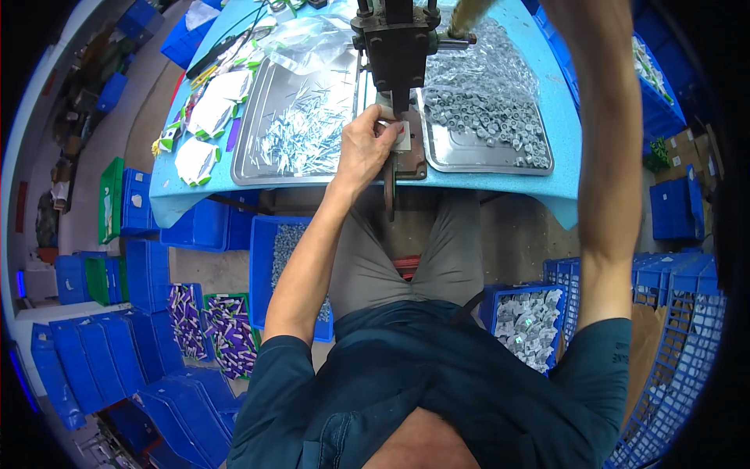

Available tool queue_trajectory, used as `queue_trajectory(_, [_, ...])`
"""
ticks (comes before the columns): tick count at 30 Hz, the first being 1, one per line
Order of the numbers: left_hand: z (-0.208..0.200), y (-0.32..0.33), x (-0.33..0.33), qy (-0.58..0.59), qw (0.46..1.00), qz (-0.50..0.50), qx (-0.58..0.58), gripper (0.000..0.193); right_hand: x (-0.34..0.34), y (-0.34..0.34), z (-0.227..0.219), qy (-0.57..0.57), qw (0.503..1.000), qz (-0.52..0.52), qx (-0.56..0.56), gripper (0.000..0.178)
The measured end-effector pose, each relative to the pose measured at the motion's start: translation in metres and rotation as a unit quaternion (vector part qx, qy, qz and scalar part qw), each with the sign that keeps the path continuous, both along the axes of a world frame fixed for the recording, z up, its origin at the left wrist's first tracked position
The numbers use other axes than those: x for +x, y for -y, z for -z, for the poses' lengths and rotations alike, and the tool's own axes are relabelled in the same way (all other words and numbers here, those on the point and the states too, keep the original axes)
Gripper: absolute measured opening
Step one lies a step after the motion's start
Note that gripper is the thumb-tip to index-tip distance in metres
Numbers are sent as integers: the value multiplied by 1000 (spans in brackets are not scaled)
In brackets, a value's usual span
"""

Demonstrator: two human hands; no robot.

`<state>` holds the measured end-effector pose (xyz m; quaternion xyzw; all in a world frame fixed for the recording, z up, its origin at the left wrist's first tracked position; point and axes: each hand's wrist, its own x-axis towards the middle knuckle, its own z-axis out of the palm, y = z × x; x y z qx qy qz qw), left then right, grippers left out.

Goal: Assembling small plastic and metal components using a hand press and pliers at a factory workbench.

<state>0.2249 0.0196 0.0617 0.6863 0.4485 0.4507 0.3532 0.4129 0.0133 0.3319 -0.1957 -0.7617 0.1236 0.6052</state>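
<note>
My left hand (363, 148) reaches in over the table's front edge, its thumb and fingers pinched together under the ram of a dark metal hand press (394, 59). What they hold is too small to make out; a pale flat piece (404, 139) with a spot of red shows by the fingertips, on the press base (412, 164). My right forearm (605, 141) stretches up past the table's right side, and its hand lies beyond the upper edge of the picture. A smeared tan bar (471, 14) sticks up from the press shaft.
Left of the press, a metal tray (258, 160) holds thin pale pins; to its right, another tray (488, 162) holds small grey parts. White and green packets (219, 105) lie at the table's left. Blue bins (90, 359) and crates (680, 273) stand around my legs.
</note>
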Motion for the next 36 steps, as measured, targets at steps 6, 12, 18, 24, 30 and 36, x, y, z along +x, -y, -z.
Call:
queue_trajectory(6, [0,3,-9,-21,1000,-5,-11,16,24,56,71,170,954,39,245,28])
queue_trajectory(12, [-7,4,-32,-13,996,-41,-75,21,-12,-69,12,-125,977,30,-171,43])
queue_trajectory(18, [-22,32,-109,-256,966,-33,-27,18,77,-51,269,308,898,213,-231,30])
queue_trajectory(24, [-20,25,-146,-340,938,-56,43,30,38,-3,295,359,866,301,-178,36])
queue_trajectory(30, [54,8,-135,-401,900,-132,107,9,26,6,311,315,875,302,-207,37])
queue_trajectory(36, [40,10,-132,-362,918,-112,116,14,44,4,287,139,896,251,-340,17])
